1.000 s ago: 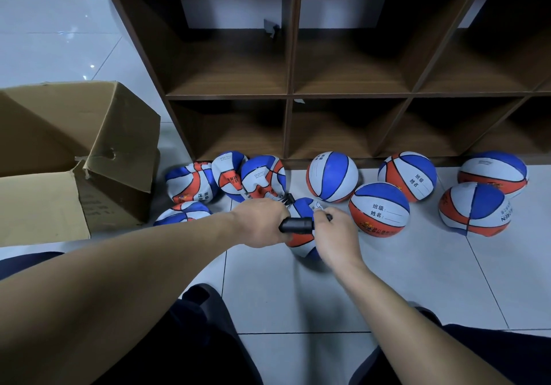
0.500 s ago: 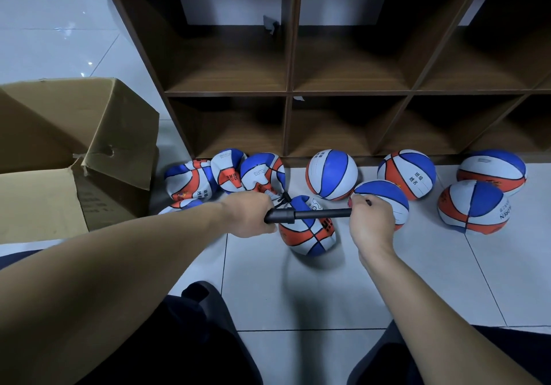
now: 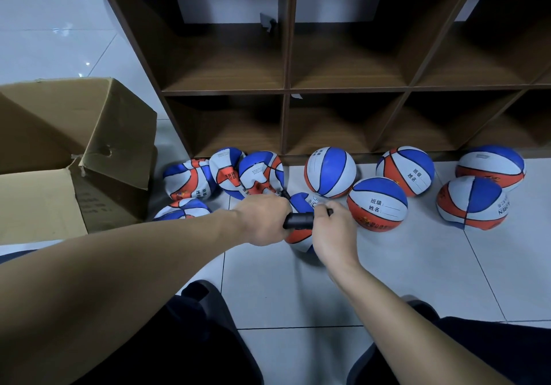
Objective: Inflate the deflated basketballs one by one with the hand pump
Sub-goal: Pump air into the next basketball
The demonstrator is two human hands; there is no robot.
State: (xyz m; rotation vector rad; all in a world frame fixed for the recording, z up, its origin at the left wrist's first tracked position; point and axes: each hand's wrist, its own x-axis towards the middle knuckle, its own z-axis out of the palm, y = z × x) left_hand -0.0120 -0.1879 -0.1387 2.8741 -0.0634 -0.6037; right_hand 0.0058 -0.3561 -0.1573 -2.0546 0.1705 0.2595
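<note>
While largely covered by both hands, the short black cylindrical hand pump [image 3: 298, 220] is held level above a partly hidden red, white and blue basketball [image 3: 299, 237] on the pale tiled floor [image 3: 417, 265]. Its barrel is gripped by the left hand [image 3: 264, 220], fingers curled; its handle, barely visible, is enclosed by the right hand [image 3: 335, 232]. Crumpled deflated basketballs [image 3: 190, 180] are partly overlapped beside a brown cardboard box [image 3: 74, 152], cut off at the left.

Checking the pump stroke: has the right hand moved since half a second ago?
Yes. The right hand has moved left, away from the round ball with the name label, closing toward the left hand along the pump.
</note>
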